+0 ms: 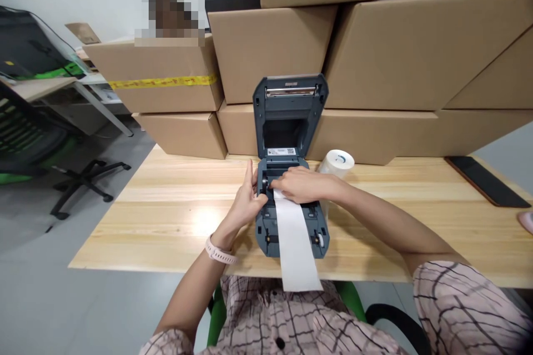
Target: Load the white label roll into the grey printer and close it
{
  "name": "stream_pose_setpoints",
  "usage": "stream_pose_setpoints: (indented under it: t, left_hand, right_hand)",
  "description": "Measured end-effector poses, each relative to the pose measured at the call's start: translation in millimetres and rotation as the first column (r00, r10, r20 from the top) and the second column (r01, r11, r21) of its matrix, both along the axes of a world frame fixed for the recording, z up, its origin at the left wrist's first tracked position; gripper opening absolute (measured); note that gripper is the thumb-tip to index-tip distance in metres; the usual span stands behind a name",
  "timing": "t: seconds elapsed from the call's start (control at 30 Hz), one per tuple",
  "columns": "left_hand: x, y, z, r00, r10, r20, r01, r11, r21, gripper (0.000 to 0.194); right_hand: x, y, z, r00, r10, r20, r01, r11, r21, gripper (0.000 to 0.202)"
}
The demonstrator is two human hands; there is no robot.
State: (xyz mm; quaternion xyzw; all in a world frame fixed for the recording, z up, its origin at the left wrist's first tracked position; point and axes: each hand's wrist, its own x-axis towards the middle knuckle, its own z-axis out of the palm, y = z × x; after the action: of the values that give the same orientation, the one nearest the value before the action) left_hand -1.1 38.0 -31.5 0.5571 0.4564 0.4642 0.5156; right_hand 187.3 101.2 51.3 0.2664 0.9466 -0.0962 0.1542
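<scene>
A dark grey label printer point(262, 233) stands on the wooden table with its lid point(287, 116) raised. From inside it a white label strip point(295, 244) runs toward me and hangs over the table's front edge. My left hand point(245, 202) rests against the printer's left side, thumb on the rim and fingers stretched out. My right hand point(302, 184) reaches over the inside of the printer, fingers bent at the top of the strip. What those fingertips hold is hidden. Behind my right wrist stands a white label roll point(338, 161).
Stacked cardboard boxes point(270, 50) line the back of the table point(175, 211). A dark flat tray-like object point(487, 180) lies at the right. Beyond the left edge is an office chair point(62, 138). Another person point(170, 14), blurred, is behind the boxes.
</scene>
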Motion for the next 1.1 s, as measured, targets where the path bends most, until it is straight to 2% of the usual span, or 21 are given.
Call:
stream_pose_setpoints:
  t: [0.1, 0.2, 0.27, 0.33, 0.37, 0.43, 0.53, 0.63, 0.73, 0.83, 0.93, 0.97, 1.0, 1.1]
  left_hand:
    - [-2.2, 0.8, -1.8, 1.0, -0.013, 0.003, 0.013, 1.0, 0.016, 0.119]
    - [-2.4, 1.0, -4.2, 1.0, -0.016, 0.026, 0.015, 1.0, 0.022, 0.119]
    - [-2.1, 0.8, -5.3, 0.999, -0.015, 0.034, 0.014, 1.0, 0.028, 0.119]
    - [-1.7, 0.3, -6.0, 0.999, -0.014, 0.042, 0.013, 0.999, 0.029, 0.118]
    - [-1.5, 0.1, -6.3, 0.999, -0.015, 0.044, 0.014, 1.0, 0.026, 0.117]
    - [-1.3, -0.3, -6.8, 0.999, -0.011, 0.041, 0.01, 1.0, 0.019, 0.116]
    - [-0.7, -0.2, -7.6, 0.999, 0.002, 0.035, -0.002, 1.0, 0.021, 0.116]
    - [0.0, 0.0, -7.5, 0.999, 0.017, 0.037, -0.018, 0.999, 0.029, 0.113]
    - [0.2, -0.1, -5.8, 0.999, 0.018, 0.033, -0.02, 0.999, 0.038, 0.112]
    - [-0.3, 0.0, -4.1, 1.0, 0.005, 0.017, -0.005, 0.999, 0.039, 0.111]
    - [-0.7, 0.5, -4.5, 1.0, 0.007, 0.01, -0.007, 0.999, 0.037, 0.11]
    - [-0.8, 0.7, -4.9, 1.0, 0.01, 0.011, -0.011, 0.999, 0.034, 0.11]
    - [-0.8, 0.8, -5.2, 1.0, 0.016, 0.014, -0.016, 0.999, 0.032, 0.11]
    - [-0.7, 1.0, -5.1, 1.0, 0.019, 0.01, -0.02, 0.999, 0.031, 0.108]
  right_hand:
    - [-5.4, 9.7, 0.4, 0.997, 0.072, -0.033, -0.075, 0.991, -0.109, 0.036]
    - [1.1, 18.2, 9.0, 0.987, 0.113, -0.112, -0.138, 0.959, -0.247, 0.042]
    - [19.2, 21.5, 18.0, 0.954, 0.089, -0.288, -0.206, 0.89, -0.407, 0.048]
    - [51.3, 20.4, 25.9, 0.864, -0.016, -0.502, -0.277, 0.819, -0.502, 0.053]
    - [71.9, 17.8, 27.8, 0.807, -0.084, -0.585, -0.286, 0.81, -0.512, 0.054]
    - [118.0, 9.3, 25.2, 0.713, -0.206, -0.67, -0.238, 0.828, -0.507, 0.049]
    - [181.0, -6.7, 3.9, 0.599, -0.43, -0.676, -0.036, 0.829, -0.559, 0.03]
    - [214.2, -18.7, -28.7, 0.468, -0.646, -0.603, 0.211, 0.744, -0.634, 0.028]
    - [216.3, -22.9, -58.4, 0.353, -0.774, -0.526, 0.314, 0.627, -0.712, 0.04]
    - [208.4, -22.8, -75.3, 0.34, -0.826, -0.451, 0.297, 0.549, -0.781, 0.045]
    - [211.0, -23.3, -77.9, 0.405, -0.821, -0.402, 0.279, 0.53, -0.801, 0.048]
    - [214.7, -23.4, -76.6, 0.404, -0.824, -0.397, 0.285, 0.526, -0.801, 0.05]
    - [218.9, -22.8, -74.6, 0.382, -0.833, -0.4, 0.299, 0.521, -0.799, 0.052]
    - [225.8, -13.1, -67.9, 0.226, -0.858, -0.461, 0.364, 0.514, -0.777, 0.06]
